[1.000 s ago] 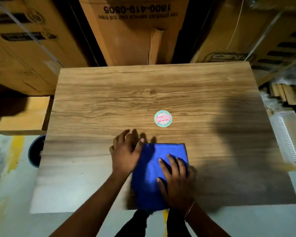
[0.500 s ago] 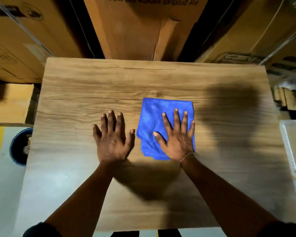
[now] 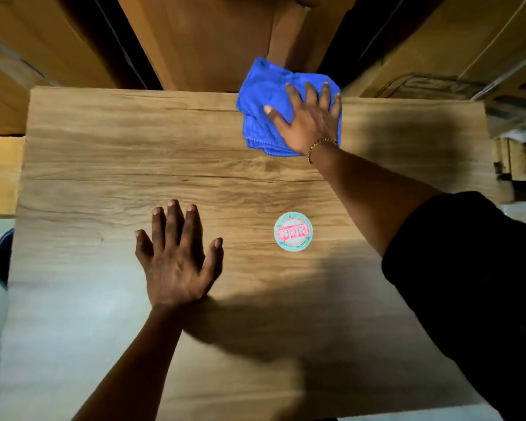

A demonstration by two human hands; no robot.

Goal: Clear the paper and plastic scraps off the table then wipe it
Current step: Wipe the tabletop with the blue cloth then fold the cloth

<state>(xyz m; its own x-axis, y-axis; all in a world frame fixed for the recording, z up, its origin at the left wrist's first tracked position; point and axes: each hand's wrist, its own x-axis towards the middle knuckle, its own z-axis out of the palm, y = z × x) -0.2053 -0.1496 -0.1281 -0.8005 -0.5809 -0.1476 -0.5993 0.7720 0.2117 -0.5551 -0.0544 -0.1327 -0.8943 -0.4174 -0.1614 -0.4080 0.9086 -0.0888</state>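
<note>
The right hand (image 3: 308,123) presses the cloth (image 3: 263,110) with fingers (image 3: 308,92) spread flat, at the far edge of the surface (image 3: 104,147). The left hand (image 3: 176,256) lies flat and empty. No scraps are visible; only a round sticker (image 3: 293,231) sits between the hands. Wiping seems partly done.

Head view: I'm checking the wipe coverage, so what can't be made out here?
- Table under the blue cloth and right hand: covered.
- Table's near right corner: hidden by the black sleeve.
- Round sticker text: too small and blurred.
- Dark round object beside the table: cut off by the table's left edge.
</note>
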